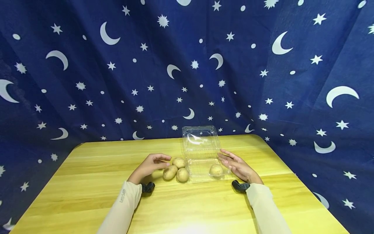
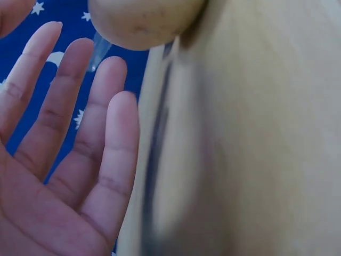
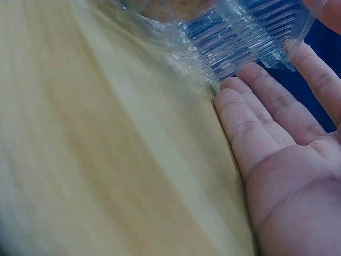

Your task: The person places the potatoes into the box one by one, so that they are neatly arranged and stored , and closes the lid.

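A clear plastic clamshell container (image 1: 195,164) lies on the table, its lid (image 1: 201,139) tipped back toward the curtain. One potato (image 1: 216,170) sits in its base at the right. Just left of the container, three potatoes (image 1: 182,175) are bunched together. My left hand (image 1: 150,165) is beside this bunch, thumb near the closest potato; in the left wrist view its fingers are extended, with a potato (image 2: 144,24) beyond them. Along the container's right side rests my right hand (image 1: 238,167). In the right wrist view, straight fingers (image 3: 234,106) reach the ribbed plastic wall (image 3: 240,40).
The yellow wood-grain table (image 1: 96,182) has rounded far corners. Behind and around it hangs a dark blue curtain (image 1: 163,65) with white moons and stars. A black wrist strap device (image 1: 148,187) is on the left wrist and another (image 1: 241,186) on the right.
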Demonstrator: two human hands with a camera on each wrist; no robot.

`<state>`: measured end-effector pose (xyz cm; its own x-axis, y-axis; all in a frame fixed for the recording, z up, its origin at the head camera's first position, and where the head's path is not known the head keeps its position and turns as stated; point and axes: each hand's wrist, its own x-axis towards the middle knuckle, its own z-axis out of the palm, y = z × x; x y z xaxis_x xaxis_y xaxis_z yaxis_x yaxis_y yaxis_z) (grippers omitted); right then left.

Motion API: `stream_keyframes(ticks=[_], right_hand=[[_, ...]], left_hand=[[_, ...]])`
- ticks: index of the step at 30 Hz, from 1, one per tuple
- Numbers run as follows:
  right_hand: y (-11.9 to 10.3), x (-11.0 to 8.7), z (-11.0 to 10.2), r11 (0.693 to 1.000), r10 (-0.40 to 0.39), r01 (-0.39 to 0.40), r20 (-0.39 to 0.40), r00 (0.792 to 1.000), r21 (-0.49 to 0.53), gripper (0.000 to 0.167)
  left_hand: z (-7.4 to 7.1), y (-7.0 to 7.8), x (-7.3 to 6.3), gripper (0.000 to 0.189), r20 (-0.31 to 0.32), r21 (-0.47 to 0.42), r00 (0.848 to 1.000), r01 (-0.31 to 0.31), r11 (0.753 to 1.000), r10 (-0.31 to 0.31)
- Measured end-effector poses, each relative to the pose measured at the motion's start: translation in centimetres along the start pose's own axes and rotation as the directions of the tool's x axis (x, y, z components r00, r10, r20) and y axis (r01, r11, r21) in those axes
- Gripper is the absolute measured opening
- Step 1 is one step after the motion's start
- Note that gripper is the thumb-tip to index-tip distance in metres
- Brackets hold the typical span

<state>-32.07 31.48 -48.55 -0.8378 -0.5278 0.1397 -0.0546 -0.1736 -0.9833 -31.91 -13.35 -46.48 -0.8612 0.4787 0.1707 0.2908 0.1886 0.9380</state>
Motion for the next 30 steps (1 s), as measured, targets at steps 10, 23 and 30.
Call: stream_keyframes(ticks=[10, 23, 30], right_hand=[[0.19, -0.28, 0.0, 1.0, -0.007, 0.007, -0.004, 1.0, -0.011, 0.069], [0.12, 0.0, 0.0, 1.0, 0.005, -0.005, -0.016, 1.0, -0.028, 0.072], [0.23, -0.05, -0.23, 1.0, -0.003, 0.003, -0.003, 1.0, 0.002, 0.07]], left_hand=[[-0.1, -0.55, -0.42, 0.05, 0.08, -0.056, 0.994, 0.08, 0.995, -0.076], [-0.3, -0.78, -0.65, 0.072, 0.194, -0.066, 0.976, 0.114, 0.991, -0.1], [-0.16, -0.74, -0.58, 0.07, 0.202, -0.013, 0.975, 0.101, 0.995, -0.096]])
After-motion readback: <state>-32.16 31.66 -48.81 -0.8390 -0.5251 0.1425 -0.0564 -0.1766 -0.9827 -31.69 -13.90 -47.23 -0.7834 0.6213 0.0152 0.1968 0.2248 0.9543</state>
